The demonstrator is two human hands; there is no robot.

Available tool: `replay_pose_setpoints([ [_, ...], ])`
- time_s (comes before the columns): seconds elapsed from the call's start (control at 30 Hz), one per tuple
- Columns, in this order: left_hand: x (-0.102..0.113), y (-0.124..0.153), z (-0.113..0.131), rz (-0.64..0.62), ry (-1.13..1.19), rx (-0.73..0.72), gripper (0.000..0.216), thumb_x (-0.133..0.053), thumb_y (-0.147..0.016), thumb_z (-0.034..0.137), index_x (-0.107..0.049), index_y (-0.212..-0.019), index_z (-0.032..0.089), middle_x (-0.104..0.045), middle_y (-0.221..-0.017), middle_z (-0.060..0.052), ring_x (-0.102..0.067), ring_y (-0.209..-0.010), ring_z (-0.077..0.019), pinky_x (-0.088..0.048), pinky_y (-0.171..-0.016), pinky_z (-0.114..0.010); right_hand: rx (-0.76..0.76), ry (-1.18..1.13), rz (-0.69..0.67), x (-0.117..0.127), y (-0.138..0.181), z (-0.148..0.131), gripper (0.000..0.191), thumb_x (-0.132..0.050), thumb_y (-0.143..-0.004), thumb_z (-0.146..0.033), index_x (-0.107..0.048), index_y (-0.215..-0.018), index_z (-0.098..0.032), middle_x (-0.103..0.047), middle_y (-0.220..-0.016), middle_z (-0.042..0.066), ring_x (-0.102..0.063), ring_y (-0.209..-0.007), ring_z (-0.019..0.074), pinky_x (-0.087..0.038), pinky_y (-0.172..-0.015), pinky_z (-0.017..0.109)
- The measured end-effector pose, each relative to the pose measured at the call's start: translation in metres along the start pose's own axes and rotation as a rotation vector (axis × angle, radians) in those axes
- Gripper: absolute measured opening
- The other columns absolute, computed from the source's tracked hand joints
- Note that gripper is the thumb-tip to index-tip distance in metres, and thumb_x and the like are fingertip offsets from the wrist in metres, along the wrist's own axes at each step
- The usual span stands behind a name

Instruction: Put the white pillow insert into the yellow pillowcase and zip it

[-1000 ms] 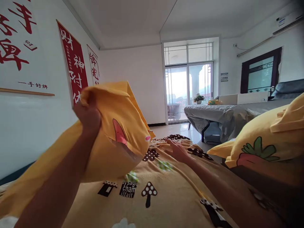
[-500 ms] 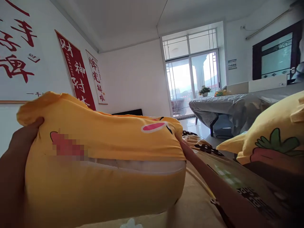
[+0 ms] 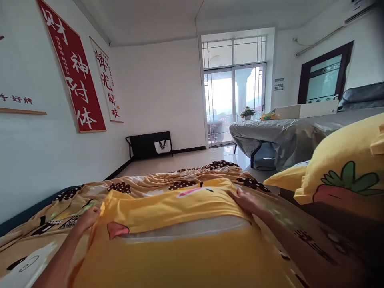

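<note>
A yellow pillow [image 3: 177,236] with pink cartoon marks lies flat on the bed in front of me, a strip of white inner showing along its open edge. My left hand [image 3: 87,218] grips the pillow's left corner. My right hand [image 3: 244,200] holds its right corner. Beneath it spreads a yellow blanket [image 3: 180,182] printed with mushrooms.
A second yellow pillow with a carrot print [image 3: 339,172] sits at the right. Beyond it stands a table under grey plastic [image 3: 276,134] with a long box. A black folded frame [image 3: 150,145] leans by the far wall, and glass doors [image 3: 234,102] are behind. Red banners hang left.
The pillow has come down from in front of my face onto the bed. Both hands lowered with it and now hold its two corners.
</note>
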State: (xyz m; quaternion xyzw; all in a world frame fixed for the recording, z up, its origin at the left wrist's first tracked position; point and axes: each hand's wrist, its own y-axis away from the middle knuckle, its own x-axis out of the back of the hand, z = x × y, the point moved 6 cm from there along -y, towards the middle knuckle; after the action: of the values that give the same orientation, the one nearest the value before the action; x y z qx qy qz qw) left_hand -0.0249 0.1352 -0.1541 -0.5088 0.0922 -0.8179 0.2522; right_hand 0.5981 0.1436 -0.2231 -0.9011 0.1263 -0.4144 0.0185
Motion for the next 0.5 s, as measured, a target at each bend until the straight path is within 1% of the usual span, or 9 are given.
replay_pose_setpoints([
  [0.07, -0.028, 0.001, 0.01, -0.064, -0.013, -0.012, 0.03, -0.046, -0.075, 0.036, -0.06, -0.084, 0.011, -0.069, -0.085, -0.015, -0.065, -0.087, -0.0322, -0.05, -0.073, -0.036, -0.029, 0.087, -0.083, -0.042, 0.012, 0.007, 0.061, -0.046, -0.087, -0.052, -0.052, -0.133, -0.013, -0.057, -0.129, 0.017, -0.049, -0.124, 0.0339, -0.034, -0.104, 0.052],
  [0.1, -0.04, 0.005, 0.021, -0.096, -0.004, -0.041, 0.037, -0.045, -0.077, 0.038, -0.06, -0.095, 0.009, -0.068, -0.099, -0.017, -0.063, -0.099, -0.032, -0.049, -0.081, -0.037, -0.033, 0.126, -0.097, -0.058, 0.019, 0.007, 0.059, -0.044, -0.088, -0.049, -0.048, -0.137, -0.016, -0.05, -0.137, 0.017, -0.039, -0.133, 0.0338, -0.028, -0.108, 0.054],
  [0.17, -0.058, 0.02, 0.057, -0.211, 0.036, -0.166, 0.045, -0.043, -0.082, 0.044, -0.058, -0.112, 0.013, -0.063, -0.118, -0.013, -0.057, -0.112, -0.0265, -0.045, -0.093, -0.034, 0.021, 0.253, -0.12, -0.075, 0.032, -0.001, 0.06, -0.037, -0.092, -0.047, -0.04, -0.143, -0.017, -0.033, -0.149, 0.015, -0.021, -0.142, 0.0305, -0.018, -0.113, 0.053],
  [0.2, -0.064, 0.033, 0.08, -0.292, 0.068, -0.255, 0.046, -0.043, -0.084, 0.047, -0.058, -0.115, 0.018, -0.062, -0.122, -0.008, -0.056, -0.114, -0.0225, -0.044, -0.094, -0.03, 0.074, 0.304, -0.142, -0.076, 0.038, -0.007, 0.061, -0.032, -0.093, -0.048, -0.035, -0.146, -0.017, -0.025, -0.153, 0.014, -0.014, -0.144, 0.0284, -0.013, -0.114, 0.052],
  [0.23, -0.07, 0.051, 0.108, -0.425, 0.089, -0.403, 0.046, -0.042, -0.085, 0.049, -0.057, -0.118, 0.019, -0.06, -0.126, -0.009, -0.054, -0.117, -0.023, -0.043, -0.096, -0.031, 0.147, 0.335, -0.19, -0.075, 0.043, -0.014, 0.063, -0.028, -0.094, -0.05, -0.029, -0.149, -0.018, -0.019, -0.155, 0.012, -0.009, -0.145, 0.0265, -0.01, -0.115, 0.05],
  [0.27, -0.072, 0.071, 0.134, -0.501, 0.087, -0.535, 0.045, -0.041, -0.087, 0.049, -0.058, -0.117, 0.02, -0.06, -0.125, -0.008, -0.053, -0.118, -0.0238, -0.041, -0.099, -0.034, 0.219, 0.343, -0.26, -0.072, 0.047, -0.022, 0.066, -0.027, -0.094, -0.055, -0.023, -0.151, -0.021, -0.014, -0.156, 0.01, -0.006, -0.145, 0.0252, -0.008, -0.115, 0.049],
  [0.37, -0.076, 0.128, 0.191, -0.71, 0.058, -0.854, 0.032, -0.036, -0.093, 0.038, -0.062, -0.106, 0.024, -0.066, -0.108, -0.004, -0.058, -0.102, -0.0209, -0.043, -0.092, -0.033, 0.323, 0.323, -0.503, -0.06, 0.05, -0.038, 0.084, -0.041, -0.084, -0.066, -0.011, -0.152, -0.027, -0.006, -0.158, 0.008, 0.001, -0.145, 0.027, -0.004, -0.115, 0.051],
  [0.43, -0.078, 0.151, 0.205, -0.75, 0.065, -0.965, 0.027, -0.036, -0.094, 0.031, -0.061, -0.1, 0.022, -0.066, -0.103, -0.004, -0.058, -0.097, -0.0194, -0.044, -0.089, -0.031, 0.312, 0.376, -0.573, -0.058, 0.042, -0.045, 0.101, -0.056, -0.074, -0.067, -0.008, -0.152, -0.024, -0.004, -0.158, 0.012, 0.0, -0.145, 0.0316, -0.005, -0.114, 0.055],
  [0.5, -0.081, 0.159, 0.201, -0.729, 0.088, -0.99, 0.026, -0.036, -0.094, 0.03, -0.06, -0.103, 0.022, -0.065, -0.109, -0.004, -0.057, -0.104, -0.0191, -0.042, -0.094, -0.032, 0.299, 0.449, -0.576, -0.067, 0.03, -0.053, 0.116, -0.067, -0.063, -0.062, -0.006, -0.153, -0.021, -0.006, -0.157, 0.017, -0.004, -0.144, 0.0356, -0.007, -0.112, 0.058],
])
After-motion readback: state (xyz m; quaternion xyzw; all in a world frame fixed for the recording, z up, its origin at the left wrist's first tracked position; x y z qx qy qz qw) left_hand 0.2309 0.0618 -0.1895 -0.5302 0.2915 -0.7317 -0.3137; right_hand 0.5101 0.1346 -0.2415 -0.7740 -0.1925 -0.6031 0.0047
